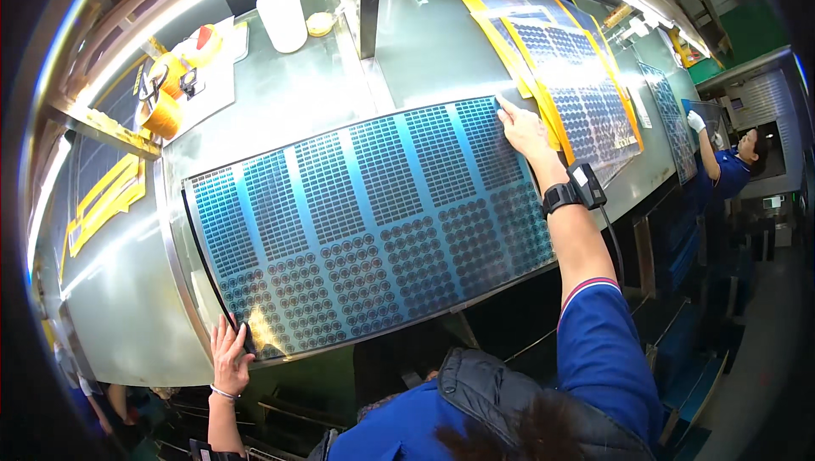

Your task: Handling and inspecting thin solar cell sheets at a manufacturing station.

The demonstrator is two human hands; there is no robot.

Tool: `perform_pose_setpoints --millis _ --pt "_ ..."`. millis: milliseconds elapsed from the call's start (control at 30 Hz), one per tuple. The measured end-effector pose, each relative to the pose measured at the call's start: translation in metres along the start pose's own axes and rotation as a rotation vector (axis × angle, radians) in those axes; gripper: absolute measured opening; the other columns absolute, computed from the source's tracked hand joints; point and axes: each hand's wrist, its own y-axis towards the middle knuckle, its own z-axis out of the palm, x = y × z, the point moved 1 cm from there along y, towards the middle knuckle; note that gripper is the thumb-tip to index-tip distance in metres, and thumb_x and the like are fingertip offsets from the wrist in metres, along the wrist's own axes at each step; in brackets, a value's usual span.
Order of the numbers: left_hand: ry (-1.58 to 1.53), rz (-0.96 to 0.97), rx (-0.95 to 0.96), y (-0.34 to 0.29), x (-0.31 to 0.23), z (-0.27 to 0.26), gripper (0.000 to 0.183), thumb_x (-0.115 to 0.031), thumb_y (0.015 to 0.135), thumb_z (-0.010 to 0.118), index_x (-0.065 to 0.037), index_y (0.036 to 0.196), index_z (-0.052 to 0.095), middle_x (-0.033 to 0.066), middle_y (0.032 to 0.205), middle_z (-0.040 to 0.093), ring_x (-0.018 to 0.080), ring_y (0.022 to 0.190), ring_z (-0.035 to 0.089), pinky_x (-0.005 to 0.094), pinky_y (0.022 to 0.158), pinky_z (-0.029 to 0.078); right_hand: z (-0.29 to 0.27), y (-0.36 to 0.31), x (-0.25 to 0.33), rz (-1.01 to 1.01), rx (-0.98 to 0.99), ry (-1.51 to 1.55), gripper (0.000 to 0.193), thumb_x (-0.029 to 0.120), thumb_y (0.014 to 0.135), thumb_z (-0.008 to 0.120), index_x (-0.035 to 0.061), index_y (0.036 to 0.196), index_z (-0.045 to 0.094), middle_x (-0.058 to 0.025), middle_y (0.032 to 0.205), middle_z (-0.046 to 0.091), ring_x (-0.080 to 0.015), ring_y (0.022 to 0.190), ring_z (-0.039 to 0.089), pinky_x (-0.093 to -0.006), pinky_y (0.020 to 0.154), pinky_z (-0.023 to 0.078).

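Note:
A large blue sheet (367, 216) with a dark repeating pattern lies at a slant on the pale table (289, 87). Small oblong shapes fill its far part, and round shapes its near part. My left hand (227, 355) rests at the sheet's near left corner, fingers spread along the dark edge and thumb apart. At the far right corner, my right hand (525, 132) has its fingers closed on the sheet's edge; their undersides are hidden. A black band with a small device (584, 187) sits on my right wrist.
To the right lies a clear patterned sheet (570, 79) with yellow tape borders. A white bottle (281, 15) and orange tape rolls (163, 115) stand at the far left, near a dark upright post (368, 7). Another person (732, 164) in blue works at the far right.

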Motion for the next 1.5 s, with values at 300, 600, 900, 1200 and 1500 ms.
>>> perform_pose_setpoints --millis 300,600,900,1200,1500 --pt "-0.01 0.003 -0.002 0.003 0.003 0.001 0.068 -0.004 0.067 0.066 -0.008 0.132 0.047 0.0205 0.145 0.031 0.0399 0.138 0.02 0.0514 0.111 0.015 -0.005 0.006 -0.003 0.044 0.086 0.018 0.041 0.039 0.092 0.046 0.03 0.131 0.049 -0.0141 0.113 0.062 -0.0324 0.106 0.058 -0.0404 0.091 0.044" --pt "0.265 -0.095 0.077 -0.004 -0.009 0.0 0.073 -0.013 0.077 0.062 0.0 0.141 0.029 0.0185 0.148 0.026 0.0303 0.139 0.02 0.048 0.113 0.009 0.019 -0.002 0.012 -0.264 -0.271 -0.246 0.042 0.034 0.087 0.052 0.008 0.12 0.056 -0.0118 0.12 0.051 -0.0301 0.112 0.045 -0.043 0.097 0.035" --pt "0.271 -0.16 -0.543 0.161 -0.007 -0.007 0.05 -0.022 0.091 0.049 0.003 0.133 0.039 0.0215 0.138 0.039 0.0338 0.13 0.035 0.0442 0.107 0.026 0.051 -0.01 0.009 -0.198 -0.344 -0.122 0.046 0.03 0.093 0.046 0.0081 0.133 0.047 -0.0076 0.137 0.045 -0.0275 0.121 0.04 -0.0391 0.105 0.029" --pt "0.332 -0.174 -0.719 0.241 0.06 -0.004 0.04 -0.02 0.089 0.051 0.001 0.123 0.053 0.0204 0.128 0.051 0.0334 0.121 0.047 0.0397 0.106 0.032 0.033 -0.048 -0.037 -0.445 -0.228 0.157 0.074 0.046 0.075 0.069 0.0012 0.131 0.047 -0.0216 0.139 0.039 -0.0371 0.131 0.032 -0.0462 0.109 0.022" --pt "0.201 -0.236 -0.706 0.24 0.075 -0.001 0.045 -0.025 0.096 0.041 0.0 0.133 0.043 0.0163 0.139 0.042 0.0292 0.128 0.039 0.0356 0.108 0.027 -0.041 -0.22 -0.123 -0.085 0.16 0.332 0.091 0.049 0.058 0.08 0.0195 0.136 0.045 -0.0066 0.152 0.021 -0.0285 0.141 0.013 -0.0491 0.113 0.006"
